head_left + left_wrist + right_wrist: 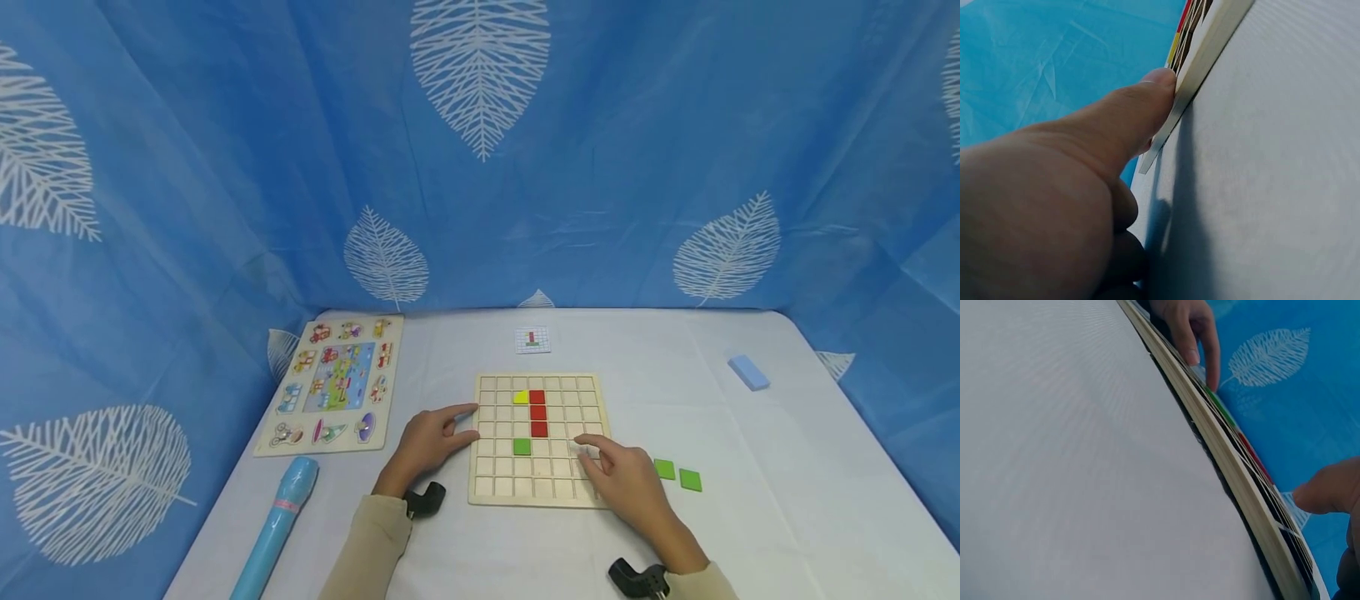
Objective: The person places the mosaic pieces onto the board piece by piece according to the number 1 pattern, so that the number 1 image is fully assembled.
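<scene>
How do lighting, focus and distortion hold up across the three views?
Head view: even light, sharp, wide-angle bowing at the edges. Left wrist: left hand fills the frame, soft, shadow beside it. Right wrist: wooden grid board edge-on, curved, table blurred.

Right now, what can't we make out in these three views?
- Head: pattern card too small to read.
- Head: grid board cells under right hand hidden; whether it holds a tile, cannot tell.
- Left wrist: left hand fills the frame, board top edge-on.
- Right wrist: tiles seen only as edge-on slivers.
</scene>
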{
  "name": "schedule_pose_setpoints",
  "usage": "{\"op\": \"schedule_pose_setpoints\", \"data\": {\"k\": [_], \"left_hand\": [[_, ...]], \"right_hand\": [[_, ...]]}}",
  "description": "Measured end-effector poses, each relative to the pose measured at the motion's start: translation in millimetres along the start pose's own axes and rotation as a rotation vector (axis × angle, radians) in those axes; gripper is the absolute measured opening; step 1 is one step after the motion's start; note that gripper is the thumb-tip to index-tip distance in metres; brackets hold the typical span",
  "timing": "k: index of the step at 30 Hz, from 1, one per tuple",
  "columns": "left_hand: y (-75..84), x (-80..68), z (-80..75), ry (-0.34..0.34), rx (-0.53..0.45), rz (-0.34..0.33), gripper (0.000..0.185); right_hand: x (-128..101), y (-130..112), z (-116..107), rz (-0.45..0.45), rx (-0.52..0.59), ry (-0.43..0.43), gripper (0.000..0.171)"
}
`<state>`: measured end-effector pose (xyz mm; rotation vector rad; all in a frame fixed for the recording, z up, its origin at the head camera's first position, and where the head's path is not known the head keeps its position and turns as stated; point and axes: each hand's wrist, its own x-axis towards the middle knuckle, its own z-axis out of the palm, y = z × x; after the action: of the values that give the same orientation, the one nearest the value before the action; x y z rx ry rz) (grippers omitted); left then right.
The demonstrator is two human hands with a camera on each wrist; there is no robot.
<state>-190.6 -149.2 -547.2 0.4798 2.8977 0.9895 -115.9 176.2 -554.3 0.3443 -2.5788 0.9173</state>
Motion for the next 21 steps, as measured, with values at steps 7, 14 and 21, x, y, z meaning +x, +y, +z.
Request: {"op": "schedule_pose_setpoints", "data": {"k": [7,14,21], "left_hand": [[-0.5,-1.4,0.3,0.005,-0.006,-0.002,0.051],[-1.7,-0.7,1.5,0.007,-0.001,0.002,0.051],[-2.1,-0.5,1.1,0.005,-0.004,0.003,0.051]], "right_hand": [[-8.7,6.8,-11.3,0.075,-0.05,-0.003,0.025],[-17.2,15.5,-23.5,0.118,-0.137,0.037,0.029],[-29.0,29.5,-40.7,0.185,-0.197,0.13,0.032]]}}
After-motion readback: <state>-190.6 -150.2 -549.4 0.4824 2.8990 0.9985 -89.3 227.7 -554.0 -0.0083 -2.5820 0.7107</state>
